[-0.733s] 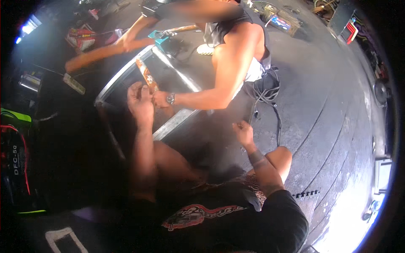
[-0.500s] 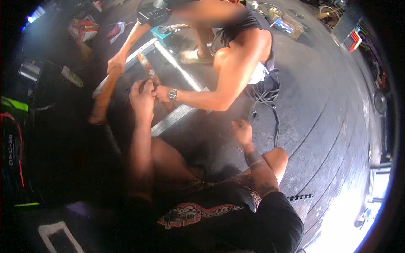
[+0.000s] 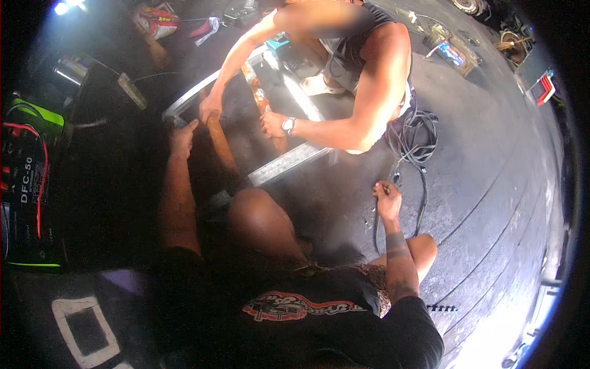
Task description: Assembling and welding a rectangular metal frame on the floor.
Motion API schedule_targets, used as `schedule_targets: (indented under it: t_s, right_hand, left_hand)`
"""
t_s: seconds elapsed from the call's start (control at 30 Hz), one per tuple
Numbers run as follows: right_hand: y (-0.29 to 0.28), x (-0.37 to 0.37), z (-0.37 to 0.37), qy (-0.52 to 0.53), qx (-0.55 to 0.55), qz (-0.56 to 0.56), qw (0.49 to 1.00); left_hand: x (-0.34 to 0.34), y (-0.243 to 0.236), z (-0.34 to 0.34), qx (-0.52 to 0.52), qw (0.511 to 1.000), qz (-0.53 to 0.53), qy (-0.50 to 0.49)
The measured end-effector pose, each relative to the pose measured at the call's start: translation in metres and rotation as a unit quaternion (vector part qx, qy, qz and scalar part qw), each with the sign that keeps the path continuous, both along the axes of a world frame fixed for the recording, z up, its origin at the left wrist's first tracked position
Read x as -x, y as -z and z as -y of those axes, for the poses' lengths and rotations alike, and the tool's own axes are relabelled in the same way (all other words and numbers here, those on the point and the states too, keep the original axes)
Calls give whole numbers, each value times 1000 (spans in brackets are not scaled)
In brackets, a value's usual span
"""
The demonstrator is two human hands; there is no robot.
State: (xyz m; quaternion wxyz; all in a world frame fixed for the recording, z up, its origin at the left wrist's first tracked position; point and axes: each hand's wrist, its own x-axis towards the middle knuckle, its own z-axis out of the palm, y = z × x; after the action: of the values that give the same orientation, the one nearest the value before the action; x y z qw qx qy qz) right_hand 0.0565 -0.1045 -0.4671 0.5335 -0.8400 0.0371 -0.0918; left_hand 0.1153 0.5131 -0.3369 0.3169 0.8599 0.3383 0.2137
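Note:
A rectangular grey metal frame (image 3: 286, 165) lies on the dark floor in front of me. My left hand (image 3: 181, 140) is closed at its left corner, thumb pointing up toward the co-worker's hand; shadow hides part of the grip. Just right of it, a co-worker's hand (image 3: 211, 107) holds a rusty brown bar (image 3: 219, 142) slanting within the frame. The co-worker's other hand (image 3: 271, 124), with a watch, rests on a second rusty bar (image 3: 253, 83). My right hand (image 3: 387, 200) hovers above my knee, fingers curled together; what they pinch, if anything, is too small to tell.
A coiled black cable (image 3: 415, 138) lies on the floor beside the co-worker. To the left stands a black and green machine with a red cable (image 3: 42, 178). A flat tray-like item (image 3: 455, 55) and a red-and-white bag (image 3: 157, 21) lie farther off.
My left hand has moved left, away from the co-worker's watch hand, to the frame's corner. The co-worker's brown bar has swung inside the frame. My right hand has shifted slightly right.

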Motion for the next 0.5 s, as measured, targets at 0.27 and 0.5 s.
schedule_targets:
  t_s: [0.27, 0.5]
  right_hand:
    - [7, 15, 4, 33, -87, -111, 989]
    - [13, 18, 10, 40, 3, -133, 990]
  left_hand:
    - [-5, 111, 1, 503, 863, -27, 51]
    - [-18, 147, 30, 498, 866, 22, 44]
